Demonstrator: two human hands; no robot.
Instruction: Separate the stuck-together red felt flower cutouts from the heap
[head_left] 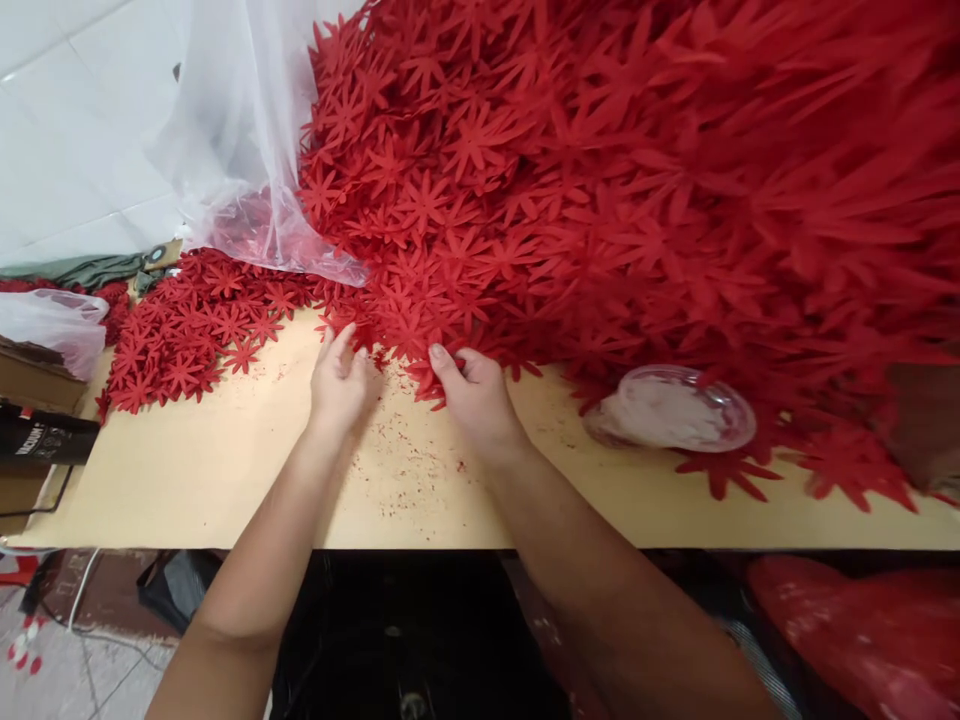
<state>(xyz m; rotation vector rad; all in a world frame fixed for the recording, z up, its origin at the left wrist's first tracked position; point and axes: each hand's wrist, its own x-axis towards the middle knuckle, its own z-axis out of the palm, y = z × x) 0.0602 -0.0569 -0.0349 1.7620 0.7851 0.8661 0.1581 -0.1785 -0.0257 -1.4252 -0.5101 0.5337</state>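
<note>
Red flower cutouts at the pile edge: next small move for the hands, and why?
Probably pinch one flower free. Both the left hand and right hand already have fingertips on the near edge of the flower pile, no single piece is lifted yet, and bare table lies just in front to draw it onto.

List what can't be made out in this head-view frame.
- Right hand fingertips: buried under the red flower cutouts, so any hold is hidden.
- Left hand: seen from the back; palm side hidden.
- Clear dish: pale contents too blurry to identify.
- Cutout pile: cut off by top and right edges.
- Black item at left edge: label too small to read.
</note>
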